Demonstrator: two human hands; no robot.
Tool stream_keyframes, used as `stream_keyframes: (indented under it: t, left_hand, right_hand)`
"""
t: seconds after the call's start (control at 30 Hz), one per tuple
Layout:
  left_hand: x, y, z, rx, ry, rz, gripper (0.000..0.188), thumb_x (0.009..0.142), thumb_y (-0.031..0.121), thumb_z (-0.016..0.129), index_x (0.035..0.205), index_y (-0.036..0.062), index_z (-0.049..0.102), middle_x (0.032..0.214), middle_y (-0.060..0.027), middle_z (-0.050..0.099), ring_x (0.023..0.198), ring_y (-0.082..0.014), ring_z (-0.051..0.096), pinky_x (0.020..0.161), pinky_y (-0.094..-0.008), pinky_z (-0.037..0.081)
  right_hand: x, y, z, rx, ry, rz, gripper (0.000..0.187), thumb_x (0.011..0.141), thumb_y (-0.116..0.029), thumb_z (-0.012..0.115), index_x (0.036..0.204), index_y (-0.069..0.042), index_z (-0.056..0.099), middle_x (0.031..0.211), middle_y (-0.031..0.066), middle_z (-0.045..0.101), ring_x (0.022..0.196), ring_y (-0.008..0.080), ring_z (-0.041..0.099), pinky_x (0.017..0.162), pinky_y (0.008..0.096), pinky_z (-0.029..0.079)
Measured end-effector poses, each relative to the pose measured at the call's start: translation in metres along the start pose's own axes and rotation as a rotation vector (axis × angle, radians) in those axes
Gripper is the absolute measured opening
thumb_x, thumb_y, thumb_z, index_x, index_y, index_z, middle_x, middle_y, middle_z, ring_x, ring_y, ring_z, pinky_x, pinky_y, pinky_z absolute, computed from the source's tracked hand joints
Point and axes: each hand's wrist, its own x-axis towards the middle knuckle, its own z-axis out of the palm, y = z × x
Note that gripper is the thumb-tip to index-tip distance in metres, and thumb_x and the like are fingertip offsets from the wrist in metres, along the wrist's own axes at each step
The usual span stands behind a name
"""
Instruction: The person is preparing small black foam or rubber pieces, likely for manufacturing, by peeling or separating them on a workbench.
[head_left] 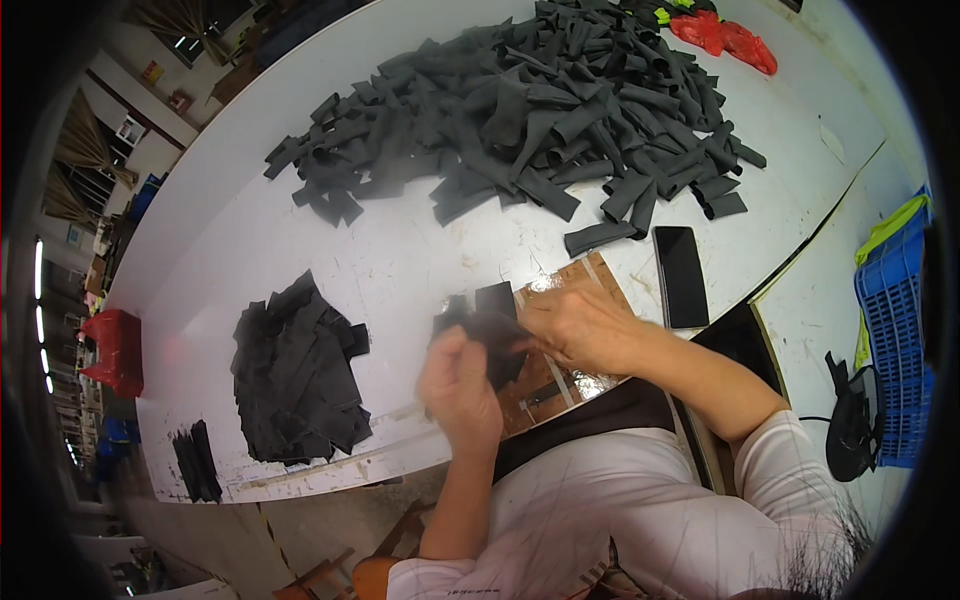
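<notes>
We are holding a dark cloth piece (497,334) over the tabletop (405,262), its direction and long axis blurring beyond telling; our left hand (460,385) is pinching it, our right hand (575,325) is clamping its right side.

Fairly bright light covers the white counter (205,290), while the room (60,390) at far left is dimmer, with glowing tube lights (39,265). Sharp glare flecks the wooden board (540,374). Motion blur softens the left hand (462,388) and the dark cloth (500,336) beside it. Fisheye distortion bows the counter's edges, and black vignetting swallows the corners.
</notes>
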Motion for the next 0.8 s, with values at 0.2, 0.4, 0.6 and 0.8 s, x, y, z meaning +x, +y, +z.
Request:
stream_keyframes:
  t: [0.2, 0.4, 0.6, 0.8]
  left_hand:
    - [0.022, 0.010, 0.022, 0.172, -0.305, -0.093, 0.014, 0.077, -0.002, 0.054, 0.091, -0.0042, 0.054, 0.091, -0.0107, 0.056, 0.073, -0.0121, 0.053, 0.064, -0.0232, 0.043]
    - [0.029, 0.016, 0.028, 0.642, -0.457, -0.185, 0.018, 0.072, -0.004, 0.060, 0.088, -0.0051, 0.055, 0.075, -0.0045, 0.058, 0.072, -0.0076, 0.054, 0.062, -0.0205, 0.044]
    - [0.016, 0.018, 0.034, 0.285, -0.286, -0.032, 0.012, 0.082, 0.005, 0.054, 0.091, -0.0024, 0.054, 0.080, -0.0102, 0.059, 0.075, -0.0137, 0.055, 0.066, -0.0253, 0.046]
    - [0.021, 0.023, 0.021, -0.456, -0.096, -0.152, 0.018, 0.087, 0.013, 0.046, 0.093, -0.0034, 0.051, 0.094, -0.0199, 0.054, 0.083, -0.0262, 0.054, 0.068, -0.0414, 0.048]
  right_hand:
    - [-0.012, 0.010, 0.020, 0.249, 0.118, 0.069, 0.014, 0.070, -0.012, 0.058, 0.065, -0.001, 0.051, 0.063, 0.0144, 0.053, 0.060, 0.0308, 0.054, 0.053, 0.0372, 0.043]
    - [-0.023, 0.019, 0.040, 0.435, 0.085, 0.139, 0.025, 0.083, -0.025, 0.048, 0.075, -0.001, 0.051, 0.065, 0.0157, 0.054, 0.064, 0.0351, 0.053, 0.058, 0.0413, 0.042]
    - [-0.014, 0.019, 0.028, 0.327, 0.015, 0.143, 0.026, 0.078, -0.024, 0.055, 0.067, 0.000, 0.052, 0.062, 0.0166, 0.054, 0.059, 0.0349, 0.053, 0.052, 0.0407, 0.041]
    - [-0.001, 0.006, 0.002, 0.139, -0.009, 0.072, 0.023, 0.074, -0.020, 0.059, 0.063, -0.001, 0.052, 0.057, 0.0154, 0.051, 0.055, 0.0327, 0.052, 0.050, 0.0393, 0.040]
